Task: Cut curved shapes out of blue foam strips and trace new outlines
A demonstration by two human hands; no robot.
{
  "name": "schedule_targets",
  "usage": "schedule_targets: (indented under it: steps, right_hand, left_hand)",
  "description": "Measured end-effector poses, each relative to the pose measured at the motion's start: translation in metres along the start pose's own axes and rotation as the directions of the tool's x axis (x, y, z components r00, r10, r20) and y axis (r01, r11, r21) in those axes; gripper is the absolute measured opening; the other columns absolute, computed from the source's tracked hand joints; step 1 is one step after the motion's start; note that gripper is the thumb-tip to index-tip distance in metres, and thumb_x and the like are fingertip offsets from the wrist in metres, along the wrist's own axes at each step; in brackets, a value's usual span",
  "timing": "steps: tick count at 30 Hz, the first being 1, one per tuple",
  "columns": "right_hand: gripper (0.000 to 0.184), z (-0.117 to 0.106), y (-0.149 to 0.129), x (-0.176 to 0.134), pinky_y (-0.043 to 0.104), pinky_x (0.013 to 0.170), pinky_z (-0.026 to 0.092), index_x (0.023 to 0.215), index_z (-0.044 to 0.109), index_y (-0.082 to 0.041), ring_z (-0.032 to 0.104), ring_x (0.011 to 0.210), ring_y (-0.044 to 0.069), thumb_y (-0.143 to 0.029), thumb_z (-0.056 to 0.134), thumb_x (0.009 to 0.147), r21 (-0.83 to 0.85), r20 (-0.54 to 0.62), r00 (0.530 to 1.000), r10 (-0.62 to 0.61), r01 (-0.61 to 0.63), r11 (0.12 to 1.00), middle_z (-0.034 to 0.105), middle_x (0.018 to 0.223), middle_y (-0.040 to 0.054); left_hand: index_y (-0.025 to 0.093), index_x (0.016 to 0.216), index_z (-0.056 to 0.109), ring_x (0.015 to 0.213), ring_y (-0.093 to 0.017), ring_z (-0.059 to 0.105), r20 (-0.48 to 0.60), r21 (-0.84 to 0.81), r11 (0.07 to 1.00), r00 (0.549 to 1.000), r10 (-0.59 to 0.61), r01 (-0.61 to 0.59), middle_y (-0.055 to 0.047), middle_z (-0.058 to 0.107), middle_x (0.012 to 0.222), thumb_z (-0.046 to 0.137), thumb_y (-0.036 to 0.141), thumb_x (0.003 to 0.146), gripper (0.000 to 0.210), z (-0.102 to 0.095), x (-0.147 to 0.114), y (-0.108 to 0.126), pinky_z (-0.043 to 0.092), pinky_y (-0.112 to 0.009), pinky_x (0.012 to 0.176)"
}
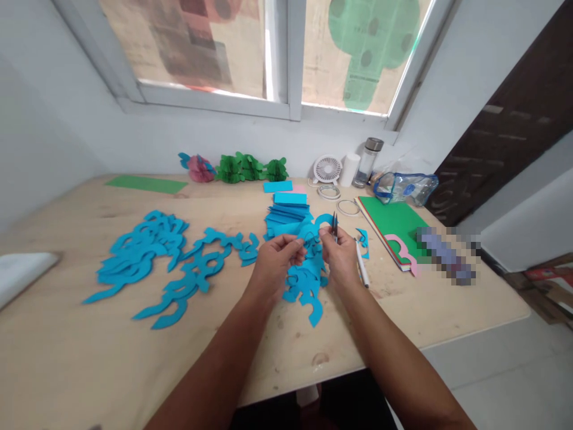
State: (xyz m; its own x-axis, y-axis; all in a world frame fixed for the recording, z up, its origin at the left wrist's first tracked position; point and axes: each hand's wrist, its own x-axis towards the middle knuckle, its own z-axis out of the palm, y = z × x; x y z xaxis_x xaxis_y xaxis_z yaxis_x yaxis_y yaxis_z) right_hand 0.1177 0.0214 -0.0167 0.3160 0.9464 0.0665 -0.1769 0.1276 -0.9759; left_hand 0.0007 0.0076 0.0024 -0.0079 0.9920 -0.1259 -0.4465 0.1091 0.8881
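Note:
My left hand is closed, its thumb and fingers pinching a curved blue paper cut-out above the table. My right hand is closed around a pair of scissors, whose dark blades point up and away from me. The right thumb is at the edge of the same blue paper; whether it grips it I cannot tell. Below and between the hands lie loose wavy blue paper pieces. Just behind them is a stack of folded blue paper. The scissors' handles are hidden in my right palm.
Heaped blue cut-outs and a linked strip lie left. A white pen lies right, near a green sheet stack with a pink cut-out. Behind stand a fan, a bottle and green paper ornaments.

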Motion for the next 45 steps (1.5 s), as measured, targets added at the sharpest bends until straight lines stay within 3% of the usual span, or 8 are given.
schedule_targets:
  steps: [6,10,14,32,45]
  right_hand:
    - [0.044,0.002,-0.010,-0.006,0.022,0.038,0.016,0.075,0.058,-0.018,0.027,0.039,0.006,-0.062,0.059,0.073,0.089,0.132,0.990,0.049,-0.061,0.994,0.037,0.048,-0.0083]
    - [0.050,0.004,-0.009,-0.010,0.022,0.035,0.014,0.070,0.058,-0.017,0.026,0.035,0.005,-0.067,0.059,0.071,0.010,0.272,0.948,0.163,-0.172,0.985,0.037,0.044,-0.0084]
    - [0.051,0.005,-0.005,-0.011,0.022,0.034,0.013,0.069,0.059,-0.017,0.025,0.033,0.005,-0.068,0.060,0.070,-0.056,0.356,0.906,0.231,-0.226,0.973,0.038,0.040,-0.0084]
    - [0.051,0.004,-0.010,-0.012,0.022,0.033,0.010,0.064,0.057,-0.017,0.024,0.030,0.004,-0.068,0.062,0.068,-0.058,0.399,0.881,0.255,-0.254,0.966,0.037,0.037,-0.0083]
    - [0.053,0.004,-0.010,-0.011,0.022,0.033,0.009,0.066,0.057,-0.016,0.022,0.031,0.004,-0.070,0.062,0.066,-0.053,0.389,0.881,0.270,-0.271,0.961,0.037,0.037,-0.0088]
  left_hand:
    - [0.015,0.067,0.065,0.062,-0.014,0.061,-0.085,-0.070,0.996,0.995,0.051,-0.057,-0.002,0.066,0.063,0.079,0.025,0.056,0.021,-0.003,0.005,-0.002,0.048,-0.026,0.062]
    - [0.014,0.068,0.064,0.070,-0.017,0.066,-0.080,-0.145,0.986,0.994,0.073,-0.084,-0.005,0.071,0.070,0.080,0.025,0.056,0.023,-0.007,0.009,-0.001,0.052,-0.032,0.073]
    - [0.015,0.067,0.062,0.069,-0.018,0.067,-0.065,-0.156,0.983,0.994,0.088,-0.097,-0.006,0.071,0.070,0.080,0.026,0.055,0.024,-0.008,0.010,0.001,0.053,-0.033,0.074]
    - [0.016,0.058,0.060,0.055,-0.016,0.063,0.006,0.007,0.986,0.986,0.167,-0.167,-0.002,0.066,0.058,0.079,0.018,0.056,0.019,-0.010,0.007,0.014,0.052,-0.032,0.064]
    - [0.016,0.065,0.058,0.067,-0.021,0.069,0.050,0.013,0.988,0.987,0.151,-0.152,-0.002,0.069,0.063,0.077,0.025,0.061,0.022,-0.016,0.013,0.006,0.054,-0.038,0.077]
